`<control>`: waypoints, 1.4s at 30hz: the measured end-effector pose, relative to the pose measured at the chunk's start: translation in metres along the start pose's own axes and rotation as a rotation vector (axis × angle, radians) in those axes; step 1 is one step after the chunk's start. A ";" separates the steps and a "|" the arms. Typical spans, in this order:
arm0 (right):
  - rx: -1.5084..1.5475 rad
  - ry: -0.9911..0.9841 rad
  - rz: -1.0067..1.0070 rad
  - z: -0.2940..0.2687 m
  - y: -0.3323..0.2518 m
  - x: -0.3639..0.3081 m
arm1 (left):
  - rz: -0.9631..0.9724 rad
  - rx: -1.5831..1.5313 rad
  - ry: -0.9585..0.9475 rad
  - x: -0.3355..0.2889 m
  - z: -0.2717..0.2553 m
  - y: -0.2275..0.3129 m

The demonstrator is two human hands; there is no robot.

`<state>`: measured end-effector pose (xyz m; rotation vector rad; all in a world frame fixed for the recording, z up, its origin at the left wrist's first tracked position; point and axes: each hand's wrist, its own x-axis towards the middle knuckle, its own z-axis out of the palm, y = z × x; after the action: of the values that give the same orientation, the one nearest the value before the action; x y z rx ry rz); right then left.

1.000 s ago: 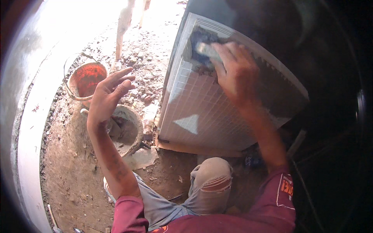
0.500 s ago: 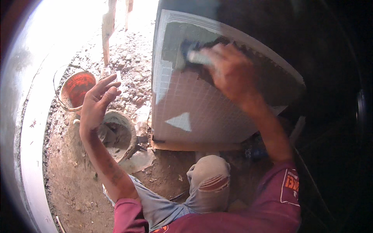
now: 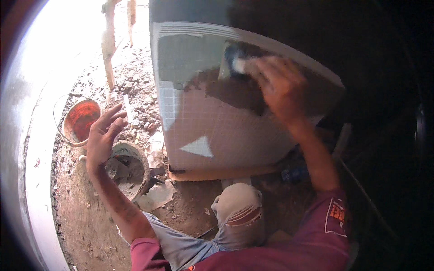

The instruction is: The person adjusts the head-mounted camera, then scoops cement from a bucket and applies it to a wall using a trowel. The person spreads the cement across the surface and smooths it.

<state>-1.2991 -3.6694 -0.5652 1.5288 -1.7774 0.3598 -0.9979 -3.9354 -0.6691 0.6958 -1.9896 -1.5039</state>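
Head cam: a blurry trowel-like tool (image 3: pixel 236 63) is gripped by the right hand (image 3: pixel 284 88) at the upper part of the gridded panel (image 3: pixel 239 128), where grey mortar (image 3: pixel 194 54) is smeared. Left of the panel, the left hand (image 3: pixel 103 137) is raised, loosely spread, nothing held; a mortar bucket (image 3: pixel 147 168) and orange-lined pail (image 3: pixel 83 119) are parked there too.

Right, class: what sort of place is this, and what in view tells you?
Probably a building site: a gridded surface partly covered with grey coating, a tub of mortar-like material, and rubble strewn nearby.
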 end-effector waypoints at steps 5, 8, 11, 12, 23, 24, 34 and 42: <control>-0.032 -0.129 -0.062 -0.010 0.030 -0.026 | -0.045 0.006 -0.003 0.002 0.007 0.000; -0.069 0.026 0.012 -0.016 0.047 -0.037 | -0.001 0.061 -0.018 0.004 0.009 -0.002; -0.095 0.046 0.116 -0.021 0.063 -0.045 | -0.036 0.079 -0.034 0.004 0.011 -0.004; -0.084 -0.018 0.075 -0.023 0.064 -0.052 | -0.034 0.082 -0.043 0.004 0.012 -0.005; -0.103 -0.228 0.116 -0.038 0.125 -0.112 | -0.054 0.094 -0.063 0.009 0.017 -0.008; -0.184 -0.146 0.119 -0.041 0.134 -0.113 | -0.052 0.096 -0.056 0.009 0.018 -0.008; -0.016 0.098 0.684 -0.043 0.144 -0.186 | -0.069 0.094 -0.055 0.011 0.023 -0.004; 0.568 0.545 1.220 0.010 0.120 -0.215 | -0.044 0.077 -0.033 0.007 0.015 -0.002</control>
<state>-1.4134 -3.4906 -0.6897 0.3368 -1.9978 1.7804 -1.0134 -3.9301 -0.6741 0.7547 -2.0789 -1.4800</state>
